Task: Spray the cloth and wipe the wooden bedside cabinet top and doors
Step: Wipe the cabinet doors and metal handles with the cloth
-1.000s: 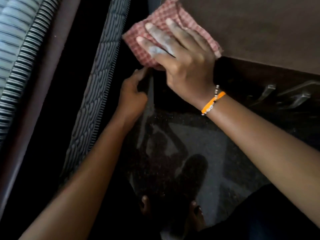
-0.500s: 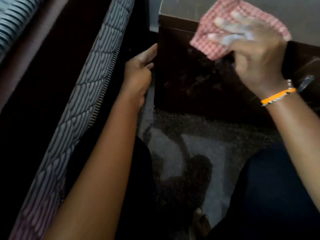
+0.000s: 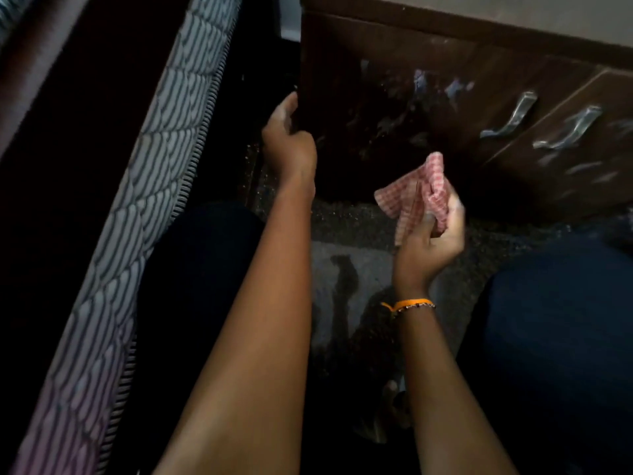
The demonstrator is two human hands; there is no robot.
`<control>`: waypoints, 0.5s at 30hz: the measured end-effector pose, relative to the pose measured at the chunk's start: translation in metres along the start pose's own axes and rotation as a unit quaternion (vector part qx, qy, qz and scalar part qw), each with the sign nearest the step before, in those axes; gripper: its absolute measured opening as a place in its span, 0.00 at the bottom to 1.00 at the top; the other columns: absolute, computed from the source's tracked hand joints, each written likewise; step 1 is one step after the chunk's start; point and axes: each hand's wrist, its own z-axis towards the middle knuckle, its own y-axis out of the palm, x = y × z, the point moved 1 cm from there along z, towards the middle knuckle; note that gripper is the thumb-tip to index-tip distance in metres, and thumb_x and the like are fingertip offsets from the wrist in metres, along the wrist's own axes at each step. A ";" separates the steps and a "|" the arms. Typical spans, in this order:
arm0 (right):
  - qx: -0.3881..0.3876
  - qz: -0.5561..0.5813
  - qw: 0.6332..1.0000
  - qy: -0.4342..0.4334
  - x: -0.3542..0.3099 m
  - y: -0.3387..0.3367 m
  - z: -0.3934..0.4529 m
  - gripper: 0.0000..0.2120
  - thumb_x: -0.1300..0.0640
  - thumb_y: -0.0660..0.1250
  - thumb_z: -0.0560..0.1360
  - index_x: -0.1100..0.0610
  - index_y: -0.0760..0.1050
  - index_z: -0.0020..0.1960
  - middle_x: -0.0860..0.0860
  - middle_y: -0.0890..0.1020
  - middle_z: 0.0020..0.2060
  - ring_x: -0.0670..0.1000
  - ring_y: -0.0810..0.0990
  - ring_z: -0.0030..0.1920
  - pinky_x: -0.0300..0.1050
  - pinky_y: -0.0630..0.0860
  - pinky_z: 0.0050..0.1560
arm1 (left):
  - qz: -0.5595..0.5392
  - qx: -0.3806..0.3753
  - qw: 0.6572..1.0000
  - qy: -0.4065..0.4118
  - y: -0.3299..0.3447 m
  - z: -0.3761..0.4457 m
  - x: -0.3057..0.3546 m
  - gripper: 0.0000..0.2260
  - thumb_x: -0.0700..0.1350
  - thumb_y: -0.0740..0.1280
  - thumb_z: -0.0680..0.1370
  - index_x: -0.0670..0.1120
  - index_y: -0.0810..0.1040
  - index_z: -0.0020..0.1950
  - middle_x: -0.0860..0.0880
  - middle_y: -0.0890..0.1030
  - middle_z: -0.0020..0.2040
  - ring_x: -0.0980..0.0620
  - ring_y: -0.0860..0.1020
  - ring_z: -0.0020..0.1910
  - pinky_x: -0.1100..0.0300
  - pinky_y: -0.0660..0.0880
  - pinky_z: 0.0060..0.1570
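Red checked cloth [image 3: 416, 197] has come off the top, bunched in the right hand [image 3: 430, 240], mid-frame; left hand [image 3: 287, 145] grips the cabinet [image 3: 394, 63] edge; doors next

Speckled floor [image 3: 359, 214] — seemingly stone — carries the wooden cabinet [image 3: 394, 108].

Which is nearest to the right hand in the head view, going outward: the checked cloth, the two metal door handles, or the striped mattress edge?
From the right hand:
1. Checked cloth, bunched in its fingers.
2. Nearer door handle, up and slightly right on the cabinet front.
3. Second door handle, farther right; close to the first.
4. Striped mattress edge, far left, beyond the left hand.
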 end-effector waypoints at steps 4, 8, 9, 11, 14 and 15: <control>0.092 -0.001 0.995 -0.045 -0.009 0.014 0.029 0.19 0.74 0.59 0.72 0.67 0.72 0.62 0.60 0.77 0.58 0.50 0.76 0.59 0.35 0.69 0.62 | -0.046 -0.003 0.999 0.000 0.005 -0.006 -0.001 0.31 0.22 0.48 0.71 0.42 0.66 0.71 0.44 0.69 0.69 0.51 0.66 0.70 0.66 0.64 0.64; 0.131 -0.013 0.983 -0.130 -0.008 0.045 0.062 0.18 0.72 0.62 0.71 0.70 0.74 0.61 0.63 0.76 0.53 0.44 0.71 0.55 0.32 0.67 0.61 | -0.082 -0.008 0.997 0.005 0.006 -0.005 -0.004 0.30 0.22 0.48 0.72 0.40 0.68 0.69 0.44 0.70 0.69 0.52 0.67 0.69 0.77 0.62 0.59; 0.120 -0.013 0.983 -0.135 -0.005 0.056 0.067 0.19 0.72 0.63 0.70 0.69 0.74 0.60 0.61 0.75 0.52 0.43 0.70 0.55 0.31 0.66 0.62 | -0.093 -0.006 0.996 0.006 0.005 -0.001 -0.005 0.28 0.22 0.48 0.72 0.39 0.69 0.68 0.43 0.72 0.68 0.52 0.69 0.68 0.80 0.64 0.55; 0.111 -0.017 0.985 -0.132 0.001 0.070 0.072 0.22 0.76 0.63 0.67 0.68 0.76 0.60 0.57 0.71 0.51 0.43 0.70 0.55 0.30 0.64 0.63 | -0.104 0.000 0.995 0.011 0.004 0.005 -0.005 0.25 0.23 0.49 0.73 0.38 0.72 0.65 0.42 0.74 0.65 0.50 0.71 0.66 0.81 0.68 0.49; 0.108 -0.032 0.984 -0.135 0.004 0.077 0.071 0.24 0.78 0.62 0.65 0.67 0.76 0.60 0.56 0.71 0.52 0.44 0.69 0.55 0.28 0.62 0.64 | -0.108 0.006 0.994 0.026 0.003 0.011 -0.009 0.25 0.22 0.50 0.72 0.37 0.74 0.62 0.41 0.76 0.63 0.50 0.73 0.64 0.80 0.70 0.47; 0.101 -0.033 0.984 -0.140 0.003 0.080 0.070 0.24 0.78 0.63 0.66 0.67 0.75 0.60 0.57 0.71 0.52 0.45 0.69 0.55 0.29 0.62 0.64 | -0.110 0.009 0.993 0.030 0.003 0.013 -0.010 0.24 0.22 0.50 0.72 0.36 0.74 0.62 0.40 0.76 0.62 0.49 0.73 0.64 0.80 0.70 0.48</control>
